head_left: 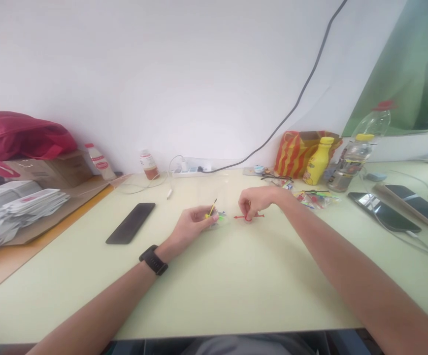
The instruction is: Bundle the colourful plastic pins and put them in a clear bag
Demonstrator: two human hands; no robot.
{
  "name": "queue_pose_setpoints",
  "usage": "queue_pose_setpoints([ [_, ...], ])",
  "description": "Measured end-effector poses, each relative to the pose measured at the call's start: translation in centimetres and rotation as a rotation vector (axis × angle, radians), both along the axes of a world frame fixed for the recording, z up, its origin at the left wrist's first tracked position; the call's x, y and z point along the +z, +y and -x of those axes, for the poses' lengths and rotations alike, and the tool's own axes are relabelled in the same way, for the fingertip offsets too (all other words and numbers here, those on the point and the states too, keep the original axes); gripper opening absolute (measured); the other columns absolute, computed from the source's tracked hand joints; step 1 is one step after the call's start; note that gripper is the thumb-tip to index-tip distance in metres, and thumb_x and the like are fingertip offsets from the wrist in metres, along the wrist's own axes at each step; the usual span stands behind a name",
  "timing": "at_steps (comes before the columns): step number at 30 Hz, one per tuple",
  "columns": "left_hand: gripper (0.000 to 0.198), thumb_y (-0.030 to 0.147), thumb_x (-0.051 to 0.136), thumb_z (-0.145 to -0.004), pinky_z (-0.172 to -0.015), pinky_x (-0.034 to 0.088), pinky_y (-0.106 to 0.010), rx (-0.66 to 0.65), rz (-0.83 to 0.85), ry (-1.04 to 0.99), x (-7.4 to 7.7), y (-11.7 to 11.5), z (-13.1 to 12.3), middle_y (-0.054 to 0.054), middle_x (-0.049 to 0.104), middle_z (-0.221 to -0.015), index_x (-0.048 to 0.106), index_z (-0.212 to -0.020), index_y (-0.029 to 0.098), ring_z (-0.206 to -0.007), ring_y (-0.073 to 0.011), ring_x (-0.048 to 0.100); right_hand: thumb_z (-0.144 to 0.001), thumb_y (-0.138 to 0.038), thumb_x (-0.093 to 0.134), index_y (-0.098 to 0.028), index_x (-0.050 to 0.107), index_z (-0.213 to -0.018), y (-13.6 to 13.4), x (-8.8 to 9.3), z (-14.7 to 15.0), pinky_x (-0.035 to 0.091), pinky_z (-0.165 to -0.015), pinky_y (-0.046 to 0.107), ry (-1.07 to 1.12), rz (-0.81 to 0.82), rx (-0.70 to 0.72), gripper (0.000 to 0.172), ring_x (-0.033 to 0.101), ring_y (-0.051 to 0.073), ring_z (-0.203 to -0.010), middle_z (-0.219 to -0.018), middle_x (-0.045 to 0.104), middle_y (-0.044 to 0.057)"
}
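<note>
- Hands: two bare forearms reach forward over the pale green worktop [236,286], hands set near each other but not touching.
- Left hand [193,224]: wrist with black watch [153,260], palm turned inward, fingers curled and pinched on a yellow pick [211,209] that sticks up at a slant; a small clear packet with green and yellow bits [219,218] lies at its fingertips.
- Right hand [254,201]: knuckles up, wrist bent down, fingertips closed on the middle of a red pick [248,217] that lies level, just above or on the worktop; which one cannot be told.
- Left of the left hand: black phone [130,223], lying flat, well apart.
- Beyond the right hand: bag of coloured picks [315,198], yellow bottle [317,161], striped orange bag [297,150], clear bottle [350,165].
- Right of the right hand: two phones [383,212], flat, with cables.
- Beyond both hands: white power strip [191,171] at the wall, small brown jar [149,165].
</note>
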State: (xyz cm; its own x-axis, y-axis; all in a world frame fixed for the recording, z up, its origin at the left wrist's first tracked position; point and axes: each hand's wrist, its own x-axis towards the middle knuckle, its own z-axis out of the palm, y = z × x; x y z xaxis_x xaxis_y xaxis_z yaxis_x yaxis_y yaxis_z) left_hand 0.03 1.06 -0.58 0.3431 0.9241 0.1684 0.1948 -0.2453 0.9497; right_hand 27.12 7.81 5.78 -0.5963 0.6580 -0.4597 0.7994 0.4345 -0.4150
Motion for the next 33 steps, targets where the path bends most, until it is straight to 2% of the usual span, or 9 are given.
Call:
queue_pose_setpoints([
  [6,0.041,0.042,0.079,-0.085,-0.090,0.055,-0.035,-0.014,0.031,-0.020,-0.1,0.0,0.1,-0.009,0.076,-0.115,0.077,-0.119,0.019,-0.100,-0.0240,0.069,-0.063,-0.034,0.079,-0.017,0.074,-0.083,0.0,-0.4,0.2,0.044,-0.062,0.027,0.004,-0.060,-0.079,0.026,0.069,0.021,-0.077,-0.084,0.078,0.005],
  [10,0.040,0.042,0.078,-0.085,-0.090,0.055,-0.036,-0.018,0.029,-0.027,0.0,-0.2,0.2,-0.009,0.075,-0.119,0.077,-0.118,0.020,-0.099,-0.0238,0.071,-0.072,-0.029,0.071,-0.018,0.069,-0.081,-0.4,1.4,-0.8,0.045,-0.062,0.027,0.103,-0.178,-0.148,0.014,0.068,0.020,-0.077,-0.085,0.077,0.006],
  [11,0.039,0.043,0.079,-0.085,-0.090,0.055,-0.036,-0.018,0.020,-0.023,0.0,-0.2,0.2,-0.009,0.075,-0.118,0.077,-0.116,0.019,-0.097,-0.0236,0.071,-0.076,-0.030,0.070,-0.019,0.067,-0.082,-0.7,2.2,-1.2,0.046,-0.064,0.026,0.175,-0.217,-0.166,0.013,0.068,0.019,-0.079,-0.087,0.076,0.006],
  [16,0.038,0.044,0.080,-0.083,-0.089,0.057,-0.037,-0.017,0.016,-0.009,-0.1,-0.2,0.1,-0.009,0.077,-0.115,0.078,-0.112,0.019,-0.095,-0.0248,0.073,-0.075,-0.038,0.081,-0.019,0.065,-0.081,-3.3,6.4,-1.8,0.051,-0.065,0.028,1.004,-0.370,-0.262,0.025,0.065,0.015,-0.070,-0.082,0.073,0.004],
  [19,0.039,0.043,0.080,-0.083,-0.087,0.057,-0.037,-0.030,0.008,-0.015,-0.2,-0.2,-0.1,-0.010,0.076,-0.114,0.077,-0.112,0.018,-0.095,-0.0251,0.073,-0.073,-0.041,0.084,-0.019,0.066,-0.081,-5.1,7.5,-0.1,0.053,-0.064,0.030,1.198,-0.446,-0.197,0.030,0.063,0.015,-0.066,-0.081,0.072,0.004],
  [22,0.042,0.043,0.080,-0.083,-0.085,0.058,-0.038,-0.031,-0.014,-0.030,-0.1,-0.3,-0.2,-0.011,0.076,-0.113,0.076,-0.115,0.017,-0.094,-0.0257,0.073,-0.082,-0.040,0.077,-0.018,0.066,-0.085,-6.1,7.2,2.4,0.051,-0.064,0.029,1.118,-0.504,-0.139,0.025,0.063,0.015,-0.070,-0.090,0.074,0.006],
  [25,0.045,0.041,0.081,-0.082,-0.084,0.059,-0.039,-0.038,-0.026,-0.054,0.0,-0.4,-0.2,-0.012,0.077,-0.115,0.075,-0.119,0.017,-0.094,-0.0258,0.073,-0.089,-0.032,0.067,-0.017,0.066,-0.086,-6.4,6.3,4.2,0.046,-0.065,0.027,0.908,-0.645,-0.096,0.015,0.060,0.014,-0.071,-0.094,0.074,0.006],
  [29,0.045,0.041,0.082,-0.081,-0.082,0.059,-0.037,-0.034,-0.040,-0.040,0.2,-0.8,-0.3,-0.012,0.078,-0.115,0.075,-0.120,0.018,-0.094,-0.0261,0.074,-0.087,-0.022,0.063,-0.018,0.068,-0.085,-6.3,5.6,4.8,0.038,-0.064,0.026,0.674,-0.748,-0.051,0.007,0.053,0.011,-0.065,-0.086,0.072,0.001],
  [33,0.043,0.042,0.082,-0.081,-0.080,0.058,-0.035,-0.020,-0.078,-0.012,0.5,-1.0,-0.5,-0.010,0.079,-0.113,0.076,-0.117,0.019,-0.092,-0.0248,0.073,-0.084,-0.018,0.063,-0.018,0.070,-0.081,-6.8,5.9,4.7,0.034,-0.062,0.026,0.508,-0.757,-0.059,0.007,0.053,0.012,-0.065,-0.081,0.071,0.001],
])
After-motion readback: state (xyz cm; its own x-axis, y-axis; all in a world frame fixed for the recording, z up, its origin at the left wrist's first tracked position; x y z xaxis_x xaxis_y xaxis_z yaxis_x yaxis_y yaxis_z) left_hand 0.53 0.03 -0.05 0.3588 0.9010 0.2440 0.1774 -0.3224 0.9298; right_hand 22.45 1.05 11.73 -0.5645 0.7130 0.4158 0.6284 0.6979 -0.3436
